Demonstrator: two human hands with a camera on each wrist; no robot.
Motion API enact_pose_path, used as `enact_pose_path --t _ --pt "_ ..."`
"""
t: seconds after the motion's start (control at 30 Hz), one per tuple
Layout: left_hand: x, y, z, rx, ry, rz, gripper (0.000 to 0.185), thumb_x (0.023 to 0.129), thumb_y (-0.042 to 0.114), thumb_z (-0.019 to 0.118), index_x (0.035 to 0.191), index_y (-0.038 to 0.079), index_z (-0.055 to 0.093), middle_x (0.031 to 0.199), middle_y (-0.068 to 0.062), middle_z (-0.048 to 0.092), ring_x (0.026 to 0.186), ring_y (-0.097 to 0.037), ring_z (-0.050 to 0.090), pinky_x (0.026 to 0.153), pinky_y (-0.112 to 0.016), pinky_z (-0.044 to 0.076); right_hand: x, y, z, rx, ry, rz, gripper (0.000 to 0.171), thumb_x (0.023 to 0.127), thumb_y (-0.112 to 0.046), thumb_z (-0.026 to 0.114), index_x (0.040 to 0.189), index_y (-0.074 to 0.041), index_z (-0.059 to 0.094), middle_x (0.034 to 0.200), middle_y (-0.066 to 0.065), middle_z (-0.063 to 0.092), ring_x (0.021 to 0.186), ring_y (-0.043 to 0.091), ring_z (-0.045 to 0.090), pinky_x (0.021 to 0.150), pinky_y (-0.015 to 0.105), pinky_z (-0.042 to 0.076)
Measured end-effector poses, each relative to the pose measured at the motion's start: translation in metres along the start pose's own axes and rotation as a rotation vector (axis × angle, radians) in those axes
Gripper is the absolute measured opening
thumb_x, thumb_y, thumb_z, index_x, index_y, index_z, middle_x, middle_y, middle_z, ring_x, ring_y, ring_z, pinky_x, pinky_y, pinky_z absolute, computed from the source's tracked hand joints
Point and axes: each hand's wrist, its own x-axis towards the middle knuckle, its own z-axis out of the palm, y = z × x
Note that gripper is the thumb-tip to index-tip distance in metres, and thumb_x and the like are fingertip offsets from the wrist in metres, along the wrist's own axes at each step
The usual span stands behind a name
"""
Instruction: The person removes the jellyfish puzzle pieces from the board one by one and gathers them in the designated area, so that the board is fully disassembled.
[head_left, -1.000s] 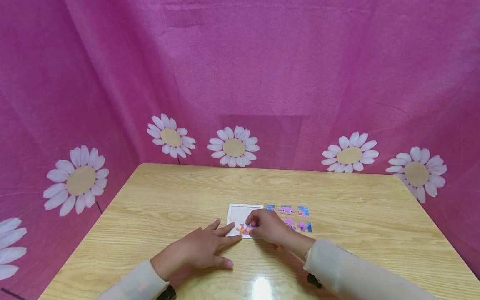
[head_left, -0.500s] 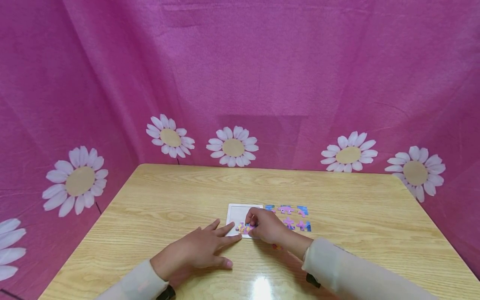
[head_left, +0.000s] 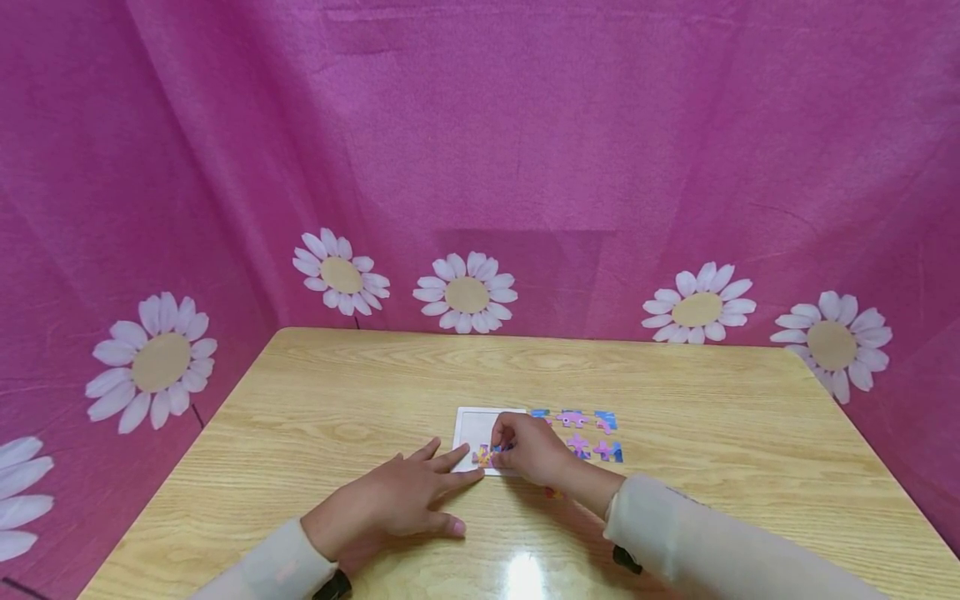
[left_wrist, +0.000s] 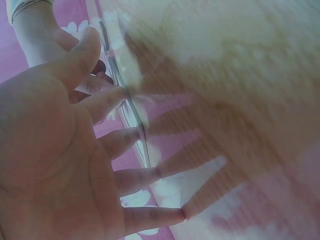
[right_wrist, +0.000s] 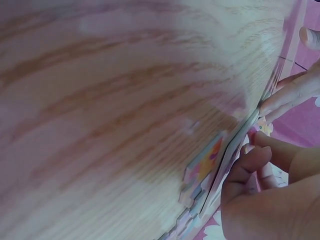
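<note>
A shallow white puzzle tray (head_left: 471, 427) lies on the table in the head view, with colourful jigsaw pieces (head_left: 483, 456) along its near side. My left hand (head_left: 408, 497) lies flat with fingers spread, its fingertips touching the tray's near left corner. In the left wrist view, the palm of that left hand (left_wrist: 55, 150) shows straight fingers. My right hand (head_left: 534, 450) reaches over the tray's right part, thumb and fingers pinching a jigsaw piece at the end of the near row. The right hand (right_wrist: 270, 185) largely hides that piece in both views.
Several loose pink and blue jigsaw pieces (head_left: 577, 445) lie right of the tray. One orange piece (head_left: 553, 493) sits near my right wrist, and also shows as an orange and pink piece (right_wrist: 202, 165) in the right wrist view. A pink flowered cloth (head_left: 570, 167) hangs behind the table.
The near-row pieces in the tray shift slightly under my right fingers, and its thumb and fingertips move a little. My left hand stays in place.
</note>
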Motion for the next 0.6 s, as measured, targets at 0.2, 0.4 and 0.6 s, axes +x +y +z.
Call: enact_pose_path --t 0.2,0.4,0.6 --pt "0.0007 -0.0008 0.0007 0.006 0.002 0.0 0.073 0.093 0.066 0.062 0.158 0.04 0.04 0.17 0.0 0.028 0.153 -0.045 0.026 0.104 -0.076 0.037 0.0013 0.0015 0.0013 0.042 -0.019 0.015 0.023 0.081 0.008 0.08 0.086 -0.005 0.062 0.073 0.0 0.064 0.068 0.009 0.056 0.066 0.026 0.045" --pt "0.0009 -0.0006 0.001 0.006 -0.007 -0.009 0.073 0.093 0.067 0.061 0.159 0.042 0.039 0.17 0.002 0.026 0.154 -0.044 0.024 0.105 -0.076 0.036 0.0011 -0.0004 0.0016 0.06 -0.024 0.04 0.022 0.083 0.009 0.078 0.087 -0.005 0.062 0.074 0.002 0.062 0.068 0.01 0.056 0.066 0.026 0.046" --pt "0.0002 -0.0006 0.0004 -0.007 -0.011 -0.011 0.073 0.093 0.066 0.061 0.158 0.042 0.04 0.171 0.002 0.026 0.154 -0.043 0.023 0.105 -0.076 0.034 0.0008 -0.0016 -0.0002 0.042 -0.01 0.045 0.022 0.083 0.009 0.078 0.087 -0.006 0.063 0.077 0.002 0.064 0.071 0.01 0.057 0.069 0.027 0.046"
